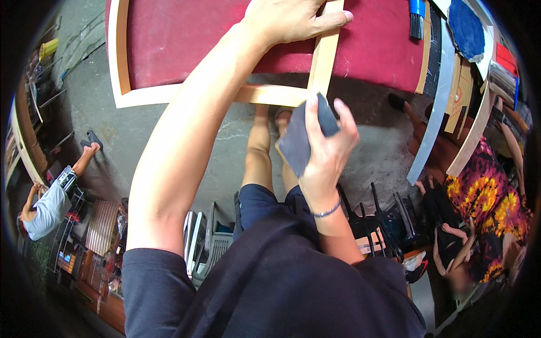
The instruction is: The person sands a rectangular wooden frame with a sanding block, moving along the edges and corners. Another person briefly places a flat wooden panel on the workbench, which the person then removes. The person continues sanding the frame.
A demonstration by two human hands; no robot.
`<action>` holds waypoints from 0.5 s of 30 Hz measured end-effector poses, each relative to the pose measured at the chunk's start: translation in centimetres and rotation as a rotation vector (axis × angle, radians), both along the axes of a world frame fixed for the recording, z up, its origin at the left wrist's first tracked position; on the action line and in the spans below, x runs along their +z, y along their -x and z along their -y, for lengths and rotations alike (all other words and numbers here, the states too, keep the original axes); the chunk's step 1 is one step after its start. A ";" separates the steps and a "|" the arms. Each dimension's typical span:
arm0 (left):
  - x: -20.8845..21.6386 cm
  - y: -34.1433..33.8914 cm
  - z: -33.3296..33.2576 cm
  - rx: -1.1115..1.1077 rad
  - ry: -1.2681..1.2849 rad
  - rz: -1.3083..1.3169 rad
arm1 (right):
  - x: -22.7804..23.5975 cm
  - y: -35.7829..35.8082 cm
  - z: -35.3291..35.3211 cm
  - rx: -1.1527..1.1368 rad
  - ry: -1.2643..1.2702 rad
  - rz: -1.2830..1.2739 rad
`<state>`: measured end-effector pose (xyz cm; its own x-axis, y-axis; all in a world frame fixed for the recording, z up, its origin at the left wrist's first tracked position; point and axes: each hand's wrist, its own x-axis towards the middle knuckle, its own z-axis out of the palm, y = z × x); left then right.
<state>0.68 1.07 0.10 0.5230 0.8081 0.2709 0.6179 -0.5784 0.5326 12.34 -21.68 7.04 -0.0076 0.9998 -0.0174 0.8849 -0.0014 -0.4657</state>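
Observation:
A pale wooden frame (270,96) rests on a red-covered surface (372,56), its near edge jutting past that surface. My left hand (287,21) grips the frame's right bar near the top of the view, the thumb lying across the wood; some fingers are hidden. In my right hand (332,143) is a folded piece of dark grey sandpaper (296,138), pinched between thumb and fingers. The sandpaper is just below the frame's near right corner; whether it touches the wood I cannot tell.
A blue-handled brush (416,19) lies at the surface's right edge, near a blue-topped object (466,29). Long curved boards (437,112) stand at right, beside people. Another person (51,208) is at far left. Chairs (217,242) stand behind me.

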 end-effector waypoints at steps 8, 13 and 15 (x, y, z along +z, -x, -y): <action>0.1 0.1 0.1 0.005 0.005 -0.010 | 0.0 -0.9 0.1 0.043 -0.007 0.015; -0.5 -0.1 0.1 0.008 -0.029 0.008 | 0.0 -2.2 0.1 0.089 -0.015 0.029; -0.5 -0.1 0.1 0.019 -0.024 0.007 | 0.2 -2.2 0.1 0.092 0.004 0.026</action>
